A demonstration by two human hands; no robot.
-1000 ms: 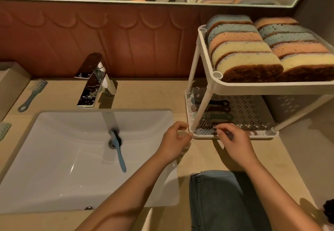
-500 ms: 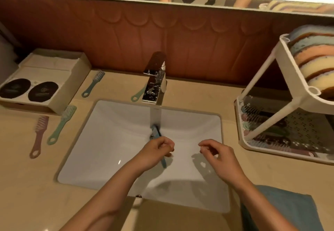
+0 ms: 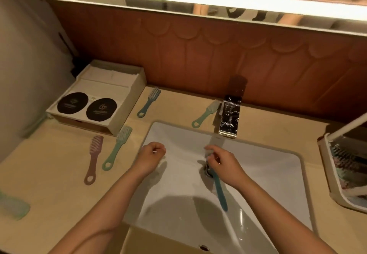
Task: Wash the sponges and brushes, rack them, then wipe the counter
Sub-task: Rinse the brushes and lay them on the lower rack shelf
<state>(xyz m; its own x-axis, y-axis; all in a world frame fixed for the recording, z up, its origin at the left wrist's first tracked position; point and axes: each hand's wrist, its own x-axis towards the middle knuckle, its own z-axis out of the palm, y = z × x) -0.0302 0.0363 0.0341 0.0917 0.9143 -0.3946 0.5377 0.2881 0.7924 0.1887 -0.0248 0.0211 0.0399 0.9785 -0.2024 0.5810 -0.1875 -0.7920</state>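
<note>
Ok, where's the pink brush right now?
In the head view, pink brush lies on the counter left of the sink, beside a green brush.

1. Sink: smooth, glossy white ceramic.
2. Faucet, at the sink's twelve o'clock: mirror-bright polished metal.
3. Counter: matt beige, stone-like.
4. Teal brush in the sink: matt plastic.
5. Box at ten o'clock: matt, pale cardboard.
6. Rack at three o'clock: smooth white plastic.
</note>
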